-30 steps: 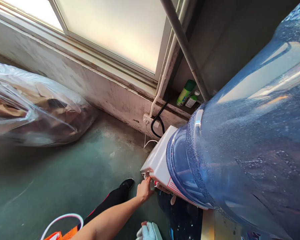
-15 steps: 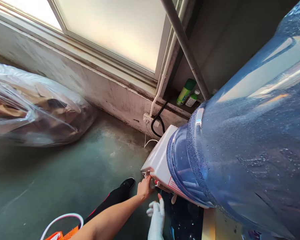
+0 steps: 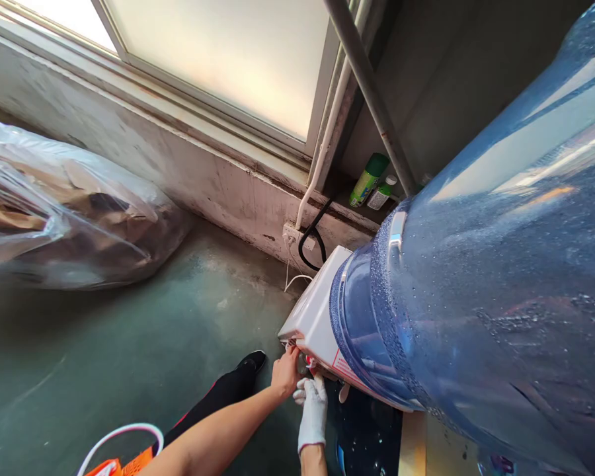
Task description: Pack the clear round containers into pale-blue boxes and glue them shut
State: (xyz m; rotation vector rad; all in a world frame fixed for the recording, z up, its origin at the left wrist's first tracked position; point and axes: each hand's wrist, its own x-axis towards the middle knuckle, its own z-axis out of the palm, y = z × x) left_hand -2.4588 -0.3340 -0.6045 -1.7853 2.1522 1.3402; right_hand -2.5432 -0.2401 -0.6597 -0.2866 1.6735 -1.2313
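Note:
A big blue water bottle stands upside down on a white dispenser and fills the right of the view. My bare left hand reaches to the dispenser's front lower edge, its fingers pinched on a small tap there. My right hand, in a white glove, is raised just right of the left hand. Its fingertips touch the same spot under the dispenser's edge. Whether it grips anything is hidden.
A large clear plastic bag of brown cardboard lies on the green floor at left. A wall socket with a black cable, a green spray can and a small bottle sit behind the dispenser. An orange bag is beside my black shoe.
My gloved right hand has risen from the bottom edge to the tap beside my left hand. The left hand has stayed on the tap.

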